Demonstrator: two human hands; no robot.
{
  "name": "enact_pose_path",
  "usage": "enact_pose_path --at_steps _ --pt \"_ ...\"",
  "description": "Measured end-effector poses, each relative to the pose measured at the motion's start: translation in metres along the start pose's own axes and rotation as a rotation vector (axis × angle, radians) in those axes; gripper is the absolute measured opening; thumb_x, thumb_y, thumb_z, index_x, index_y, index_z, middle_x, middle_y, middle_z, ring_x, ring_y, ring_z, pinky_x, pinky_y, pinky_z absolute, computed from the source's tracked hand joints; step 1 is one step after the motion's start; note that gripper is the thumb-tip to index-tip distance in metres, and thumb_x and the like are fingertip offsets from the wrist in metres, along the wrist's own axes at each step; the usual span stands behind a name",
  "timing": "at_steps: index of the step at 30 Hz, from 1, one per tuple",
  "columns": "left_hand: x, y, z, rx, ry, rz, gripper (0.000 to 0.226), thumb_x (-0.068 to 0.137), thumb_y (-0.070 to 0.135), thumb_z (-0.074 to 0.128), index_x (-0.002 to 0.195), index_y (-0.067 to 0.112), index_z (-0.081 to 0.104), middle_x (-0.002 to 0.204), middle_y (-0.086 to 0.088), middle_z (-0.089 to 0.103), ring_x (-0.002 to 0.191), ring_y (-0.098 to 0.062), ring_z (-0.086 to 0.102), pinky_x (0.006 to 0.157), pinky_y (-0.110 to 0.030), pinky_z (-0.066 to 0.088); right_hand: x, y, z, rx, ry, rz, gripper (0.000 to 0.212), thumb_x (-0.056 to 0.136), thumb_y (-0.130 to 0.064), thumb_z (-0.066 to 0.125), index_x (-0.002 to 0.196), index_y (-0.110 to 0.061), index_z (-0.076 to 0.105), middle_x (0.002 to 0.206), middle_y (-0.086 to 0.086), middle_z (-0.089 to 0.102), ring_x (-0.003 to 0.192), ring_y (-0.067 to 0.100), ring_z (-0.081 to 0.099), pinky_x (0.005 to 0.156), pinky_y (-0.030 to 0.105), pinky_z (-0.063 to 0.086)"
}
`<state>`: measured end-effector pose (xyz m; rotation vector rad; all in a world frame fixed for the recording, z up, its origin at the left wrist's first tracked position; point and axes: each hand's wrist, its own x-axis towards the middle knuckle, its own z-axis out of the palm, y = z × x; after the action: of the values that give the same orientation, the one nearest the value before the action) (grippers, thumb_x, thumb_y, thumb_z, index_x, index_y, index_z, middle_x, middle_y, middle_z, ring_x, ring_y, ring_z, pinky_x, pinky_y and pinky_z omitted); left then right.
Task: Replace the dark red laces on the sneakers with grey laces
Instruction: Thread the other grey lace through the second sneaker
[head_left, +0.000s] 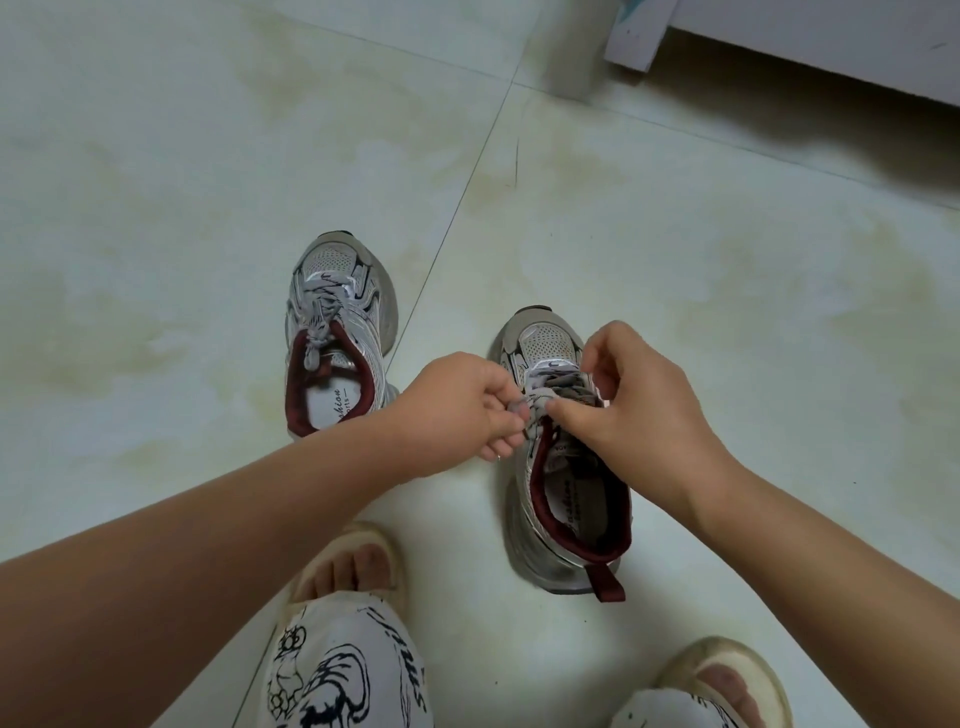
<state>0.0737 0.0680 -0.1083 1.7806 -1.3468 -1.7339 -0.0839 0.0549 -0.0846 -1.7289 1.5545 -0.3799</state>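
Two silver-grey sneakers with dark red lining stand on the floor, toes pointing away. The left sneaker (337, 332) carries a grey lace (321, 322) tied in a knot over its tongue. Above the right sneaker (569, 499), my left hand (457, 405) pinches one strand of its grey lace (537, 410), and my right hand (634, 410) pinches the other strand at the top eyelets. The two hands almost meet over the tongue. No dark red lace shows in view.
Pale tiled floor (208, 208) spreads all around. A white furniture base (810, 47) stands at the far right. My feet in beige slippers (358, 561) and printed trouser legs (343, 670) sit close below the sneakers.
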Motion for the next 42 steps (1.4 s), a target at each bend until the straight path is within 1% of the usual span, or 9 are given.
enact_pose_path --at_steps 4,12,18,24,27,30,32,37,42 --pt "0.001 0.000 0.004 -0.090 0.030 -0.017 0.024 0.088 -0.002 0.056 0.071 0.014 0.055 0.062 -0.003 0.062 0.051 -0.006 0.059 0.063 -0.023 0.053 -0.010 0.001 0.000 -0.136 -0.105 0.000 0.025 0.081 -0.028 0.063 0.059 -0.017 0.057 0.068 -0.005 0.044 0.071 0.015 0.047 0.062 0.028 0.033" --pt "0.001 0.001 0.008 -0.071 0.039 0.035 0.023 0.092 0.006 0.053 0.070 0.014 0.055 0.062 -0.001 0.063 0.054 -0.006 0.060 0.067 -0.025 0.054 -0.016 0.011 0.007 -0.347 -0.172 -0.043 0.018 0.085 -0.023 0.058 0.094 -0.027 0.072 0.076 -0.011 0.033 0.099 0.018 0.039 0.082 0.031 0.036" --pt "0.000 0.001 0.007 -0.050 0.024 0.055 0.025 0.090 0.001 0.053 0.069 0.014 0.055 0.061 -0.001 0.062 0.054 -0.006 0.060 0.064 -0.021 0.054 -0.015 0.013 0.010 -0.346 -0.164 -0.041 0.018 0.084 -0.020 0.059 0.096 -0.025 0.072 0.086 -0.004 0.038 0.101 0.020 0.039 0.084 0.031 0.037" --pt "0.002 -0.004 0.008 0.055 0.037 0.087 0.021 0.089 0.003 0.053 0.069 0.010 0.053 0.059 -0.006 0.062 0.059 -0.020 0.059 0.072 -0.036 0.055 -0.013 0.013 0.012 -0.312 -0.153 -0.030 0.015 0.084 -0.019 0.060 0.092 -0.022 0.072 0.088 -0.002 0.040 0.101 0.022 0.040 0.085 0.034 0.039" --pt "0.003 -0.001 0.007 0.312 0.081 0.149 0.021 0.087 0.010 0.055 0.068 0.004 0.053 0.060 -0.010 0.059 0.056 -0.018 0.049 0.062 -0.032 0.045 -0.012 0.013 0.012 -0.299 -0.163 -0.019 0.015 0.085 -0.020 0.059 0.092 -0.023 0.072 0.089 -0.002 0.040 0.102 0.020 0.039 0.086 0.033 0.038" --pt "0.000 0.005 0.008 0.565 0.137 0.246 0.036 0.086 0.014 0.056 0.055 0.016 0.037 0.053 0.002 0.040 0.048 -0.009 0.032 0.053 -0.026 0.027 -0.011 0.014 0.013 -0.292 -0.164 -0.015 0.015 0.085 -0.020 0.059 0.092 -0.022 0.072 0.087 -0.002 0.038 0.102 0.020 0.039 0.086 0.034 0.039" --pt "0.000 0.007 0.008 0.612 0.141 0.273 0.041 0.086 0.016 0.057 0.053 0.020 0.032 0.050 0.003 0.036 0.046 -0.009 0.031 0.049 -0.020 0.026 -0.011 0.014 0.013 -0.286 -0.165 -0.014 0.014 0.085 -0.020 0.059 0.091 -0.022 0.072 0.085 -0.003 0.037 0.101 0.021 0.040 0.086 0.035 0.039" --pt "-0.001 0.011 0.005 0.719 0.123 0.265 0.043 0.088 0.021 0.056 0.054 0.019 0.030 0.052 0.003 0.033 0.049 -0.011 0.031 0.051 -0.026 0.024 -0.009 0.015 0.015 -0.264 -0.170 -0.009 0.011 0.084 -0.022 0.062 0.088 -0.024 0.072 0.079 -0.009 0.032 0.101 0.019 0.040 0.084 0.032 0.039" --pt "0.002 0.026 0.013 1.003 0.085 0.298 0.040 0.091 0.025 0.047 0.058 0.018 0.026 0.059 0.002 0.031 0.069 -0.019 0.036 0.059 -0.027 0.021 -0.008 0.017 0.018 -0.248 -0.165 -0.012 0.009 0.082 -0.022 0.064 0.087 -0.020 0.071 0.077 -0.011 0.031 0.100 0.021 0.042 0.078 0.028 0.036"
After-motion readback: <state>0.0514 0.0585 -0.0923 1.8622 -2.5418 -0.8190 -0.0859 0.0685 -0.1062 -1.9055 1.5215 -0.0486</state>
